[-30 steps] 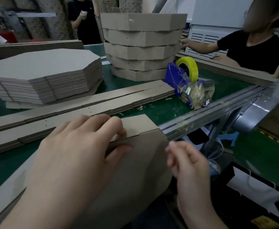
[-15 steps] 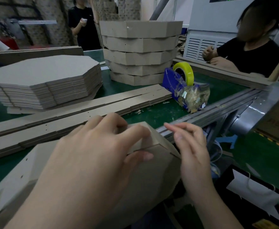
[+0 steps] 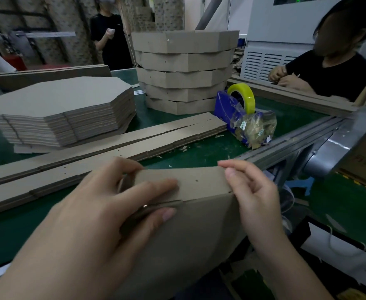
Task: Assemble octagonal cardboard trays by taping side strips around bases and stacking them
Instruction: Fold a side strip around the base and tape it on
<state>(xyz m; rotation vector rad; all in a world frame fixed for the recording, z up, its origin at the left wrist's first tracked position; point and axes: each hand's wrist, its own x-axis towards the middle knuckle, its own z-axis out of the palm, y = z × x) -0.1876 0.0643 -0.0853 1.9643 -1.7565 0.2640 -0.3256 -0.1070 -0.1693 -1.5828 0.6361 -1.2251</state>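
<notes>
While no writing is legible, left hand pinches the side strip onto the base, right hand gripping its corner.

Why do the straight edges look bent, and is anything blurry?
Head view: the wide lens bows the metal rail and strips near the edges; the near left hand is slightly soft; the tape roll looks sharp; lighting is dim, no glare.

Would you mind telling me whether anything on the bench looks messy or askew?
Small cardboard scraps litter the green belt beside the strips, and the tray stack sits unevenly, its layers twisted out of line. Nothing looks damaged.
</notes>
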